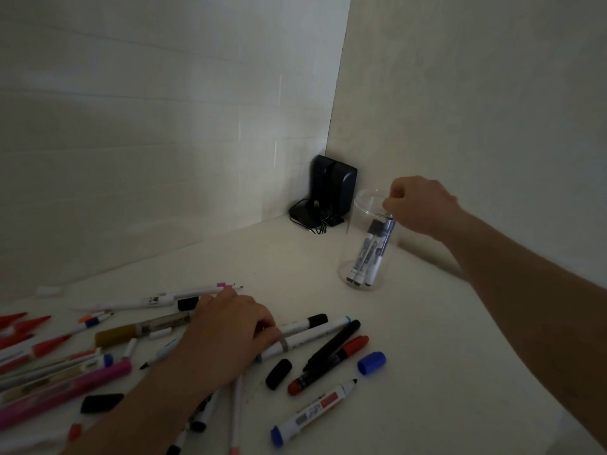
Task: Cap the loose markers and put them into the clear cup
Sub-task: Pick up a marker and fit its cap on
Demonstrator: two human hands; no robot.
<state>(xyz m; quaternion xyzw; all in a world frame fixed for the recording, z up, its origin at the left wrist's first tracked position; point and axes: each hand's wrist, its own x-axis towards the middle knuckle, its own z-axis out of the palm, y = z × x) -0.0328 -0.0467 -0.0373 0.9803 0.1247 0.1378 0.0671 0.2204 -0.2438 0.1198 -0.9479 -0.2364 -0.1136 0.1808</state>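
The clear cup stands at the back right near the wall, with three white markers upright inside. My right hand hovers at its rim, fingers curled, pinching the top of the rightmost marker in the cup. My left hand lies on the pile of loose markers, its fingers curled over a white marker. Nearby lie a black marker, a red-capped marker, an uncapped blue-ended marker, a blue cap and two black caps.
Several more pens, red, pink and white, lie spread over the left of the white table. Two black speakers with cables stand in the corner behind the cup. Walls close in at the back and right.
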